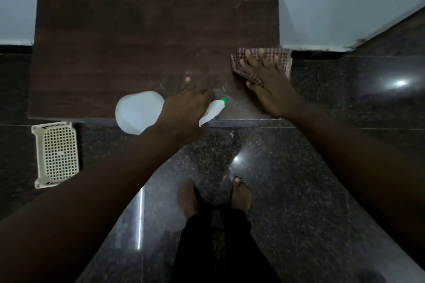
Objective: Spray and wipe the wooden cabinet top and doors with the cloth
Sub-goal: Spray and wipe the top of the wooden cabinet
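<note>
The dark wooden cabinet top (pixel 128 53) fills the upper middle of the head view, seen from above against a pale wall. My left hand (pixel 184 108) grips a white spray bottle (pixel 138 115) by its neck, over the top's front edge; its green nozzle (pixel 223 100) points right. A few wet streaks show on the wood near the nozzle. My right hand (pixel 266 78) lies flat, fingers spread, pressing a red-and-white checked cloth (pixel 241 62) onto the top's right edge. The cabinet doors are hidden below the top.
A cream perforated plastic basket (pixel 56 154) sits on the dark speckled granite floor (pixel 299 179) to the left of the cabinet's front. My bare feet (pixel 240 193) stand on the floor just in front. A step or ledge rises at the right.
</note>
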### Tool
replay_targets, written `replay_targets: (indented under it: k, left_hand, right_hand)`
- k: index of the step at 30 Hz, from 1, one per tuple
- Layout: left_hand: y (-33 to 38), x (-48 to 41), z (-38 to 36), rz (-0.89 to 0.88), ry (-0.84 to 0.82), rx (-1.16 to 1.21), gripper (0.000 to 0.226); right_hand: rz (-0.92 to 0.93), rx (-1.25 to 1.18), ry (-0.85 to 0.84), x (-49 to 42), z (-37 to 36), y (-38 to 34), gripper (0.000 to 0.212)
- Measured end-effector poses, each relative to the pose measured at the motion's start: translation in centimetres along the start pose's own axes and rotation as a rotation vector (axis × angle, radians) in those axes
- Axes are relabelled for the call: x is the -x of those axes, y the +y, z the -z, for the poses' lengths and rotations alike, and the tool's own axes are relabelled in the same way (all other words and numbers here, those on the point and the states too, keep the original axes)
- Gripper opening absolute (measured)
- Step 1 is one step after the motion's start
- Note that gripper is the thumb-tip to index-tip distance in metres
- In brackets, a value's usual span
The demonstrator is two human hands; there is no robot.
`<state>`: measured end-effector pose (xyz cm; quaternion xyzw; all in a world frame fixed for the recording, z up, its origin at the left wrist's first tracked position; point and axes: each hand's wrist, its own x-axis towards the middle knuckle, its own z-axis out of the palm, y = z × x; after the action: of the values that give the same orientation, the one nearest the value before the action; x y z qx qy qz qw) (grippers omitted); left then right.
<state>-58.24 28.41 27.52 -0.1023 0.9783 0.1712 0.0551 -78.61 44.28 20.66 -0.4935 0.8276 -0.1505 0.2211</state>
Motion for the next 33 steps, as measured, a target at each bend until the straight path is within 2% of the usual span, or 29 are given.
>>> replay_targets:
  k: [6, 10, 18, 20, 24, 27, 29, 33]
  left_hand:
    - [-0.4, 0.4, 0.0, -0.012, 0.028, 0.010, 0.038]
    - [-0.1, 0.6, 0.3, -0.011, -0.001, 0.026, 0.044]
    - [-0.2, 1.0, 0.1, -0.032, 0.012, 0.024, 0.041]
    - [-0.3, 1.2, 0.0, -0.030, 0.027, 0.023, 0.038]
    - [-0.4, 1.6, 0.1, -0.027, 0.032, 0.026, 0.038]
    - [-0.6, 1.6, 0.2, -0.026, 0.021, 0.040, 0.038]
    - [-0.7, 1.7, 0.2, -0.014, 0.019, 0.052, 0.035]
    - [-1.0, 1.9, 0.2, 0.018, 0.043, 0.070, 0.031]
  right_hand:
    - [0.224, 0.242, -0.096, 7.3, -3.0, -1.8, 0.062]
    - [0.247, 0.276, -0.145, 7.6, -3.0, -1.8, 0.064]
    - [-0.024, 0.173, -0.013, 2.2, -1.0, -2.3, 0.063]
    - [-0.015, 0.190, -0.018, 3.3, -1.9, -3.1, 0.063]
    - [0.143, 0.237, -0.100, 8.2, -4.0, -4.9, 0.063]
    - [0.201, 0.253, -0.137, 8.5, -3.9, -4.7, 0.063]
    - [0.180, 0.242, -0.123, 6.5, -3.3, -4.2, 0.061]
    - [-0.016, 0.166, -0.033, 0.9, -1.6, -3.8, 0.066]
